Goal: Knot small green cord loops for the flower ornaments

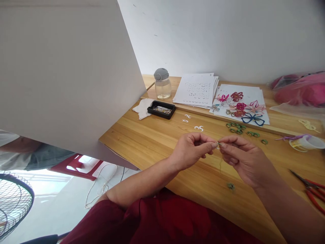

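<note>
My left hand and my right hand meet above the table, thumbs and forefingers pinched together. Between the fingertips is a small green and whitish piece, mostly hidden by the fingers. A thin thread hangs down below it. Behind my right hand lie several green thread-wrapped curved pieces. White paper crescents are on the wood beyond my left hand. A small coil of green thread rests nearer to me, below my right hand.
Red-handled scissors and a clear plastic cup with purple thread are at right. Farther back stand a black tray of small bits, a grey-lidded bottle, printed sheets and thread flowers. A partition rises at left.
</note>
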{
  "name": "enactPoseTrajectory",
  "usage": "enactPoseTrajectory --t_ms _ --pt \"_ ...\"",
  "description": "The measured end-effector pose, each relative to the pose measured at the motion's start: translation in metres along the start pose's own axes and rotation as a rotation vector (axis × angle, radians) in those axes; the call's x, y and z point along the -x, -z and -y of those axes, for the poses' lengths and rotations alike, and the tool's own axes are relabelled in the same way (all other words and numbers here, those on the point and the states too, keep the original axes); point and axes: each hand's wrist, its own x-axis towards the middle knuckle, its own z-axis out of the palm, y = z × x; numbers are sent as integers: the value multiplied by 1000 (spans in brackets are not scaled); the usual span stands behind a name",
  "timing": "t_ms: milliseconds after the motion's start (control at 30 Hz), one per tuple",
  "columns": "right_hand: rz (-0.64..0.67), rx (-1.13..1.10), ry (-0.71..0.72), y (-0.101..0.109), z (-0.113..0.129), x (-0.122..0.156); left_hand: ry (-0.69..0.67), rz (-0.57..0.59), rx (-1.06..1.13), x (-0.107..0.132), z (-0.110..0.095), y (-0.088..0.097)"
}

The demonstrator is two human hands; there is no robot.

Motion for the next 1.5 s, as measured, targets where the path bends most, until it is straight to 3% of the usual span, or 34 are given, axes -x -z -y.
enactPoseTrajectory --t_ms 267,600,800,1067,1200,1400,1500 --pt "-50 -69 -46 -6 -6 8 -24 -110 110 -1 11 -8" --pt "-119 72 99 -13 -9 18 29 -72 209 4 11 -9" --pt "-145 324 369 -7 -14 21 42 -47 219 7 12 -9" --pt "-202 718 632 0 -19 36 -12 -101 117 11 11 -9" --pt "-234 870 767 0 -19 41 -86 -124 9 10 12 -9" --pt "-207 1107 1083 2 -15 41 -233 -183 -189 9 15 -8" --pt "-184 1181 1132 1 -12 41 -305 -194 -292 8 19 -8"
